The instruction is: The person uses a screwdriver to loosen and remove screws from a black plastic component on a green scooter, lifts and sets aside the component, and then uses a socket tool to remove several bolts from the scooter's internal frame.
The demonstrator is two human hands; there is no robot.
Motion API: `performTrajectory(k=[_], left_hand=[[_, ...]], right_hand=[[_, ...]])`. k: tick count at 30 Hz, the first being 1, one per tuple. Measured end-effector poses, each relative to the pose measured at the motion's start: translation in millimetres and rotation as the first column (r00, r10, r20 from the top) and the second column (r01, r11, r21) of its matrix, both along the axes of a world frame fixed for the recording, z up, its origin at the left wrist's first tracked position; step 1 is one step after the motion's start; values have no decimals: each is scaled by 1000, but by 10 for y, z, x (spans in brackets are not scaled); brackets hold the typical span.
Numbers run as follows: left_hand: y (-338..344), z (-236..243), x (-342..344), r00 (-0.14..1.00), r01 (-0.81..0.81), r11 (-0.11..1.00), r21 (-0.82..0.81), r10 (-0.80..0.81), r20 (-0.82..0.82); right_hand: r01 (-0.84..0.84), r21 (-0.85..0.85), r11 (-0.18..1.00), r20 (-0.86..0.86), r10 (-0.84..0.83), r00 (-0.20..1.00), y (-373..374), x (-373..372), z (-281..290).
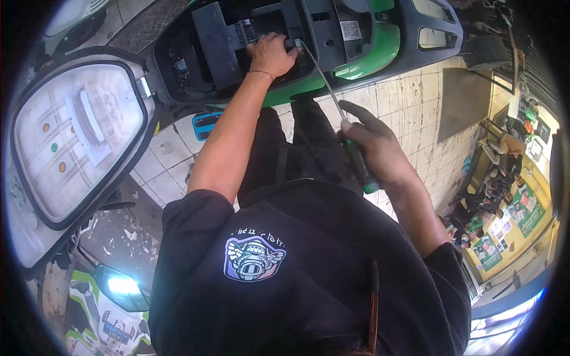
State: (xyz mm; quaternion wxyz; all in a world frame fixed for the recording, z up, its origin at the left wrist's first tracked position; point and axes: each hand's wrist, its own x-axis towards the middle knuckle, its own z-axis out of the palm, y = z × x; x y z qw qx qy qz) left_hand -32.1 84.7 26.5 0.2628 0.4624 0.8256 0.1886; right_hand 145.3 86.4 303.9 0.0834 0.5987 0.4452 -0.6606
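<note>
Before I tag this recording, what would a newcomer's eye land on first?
Probably the long green-handled screwdriver in the right hand, slanting up toward the dark compartment at top centre, where the left hand is. Next, the large open lid, pale inside, at far left, then the glaring mirror at lower left.

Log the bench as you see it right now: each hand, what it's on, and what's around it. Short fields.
Left hand: on the dark plastic compartment, fingers bent; grip on anything unclear
Right hand: closed around the green handle of a screwdriver
Screwdriver tip: close to the left thumb
Beside compartment: green body panel
Far left: lid-like panel, pale inner side showing
Floor: pale tiles; blue object
</note>
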Motion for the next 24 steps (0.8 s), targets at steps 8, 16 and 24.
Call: performTrajectory(k=[8, 16, 24], left_hand=[[-76, -100, -78, 1000, -7, 997, 77, 6, 23], [-135, 142, 242, 973, -209, 924, 320, 229, -25], [-197, 491, 725, 956, -286, 928, 239, 260, 137]], right_hand=[[-365, 262, 894, 139, 339, 930, 159, 196, 138], [-224, 389, 894, 238, 137, 962, 772, 463, -743], [-391, 570, 722, 142, 382, 913, 1502, 246, -1165]])
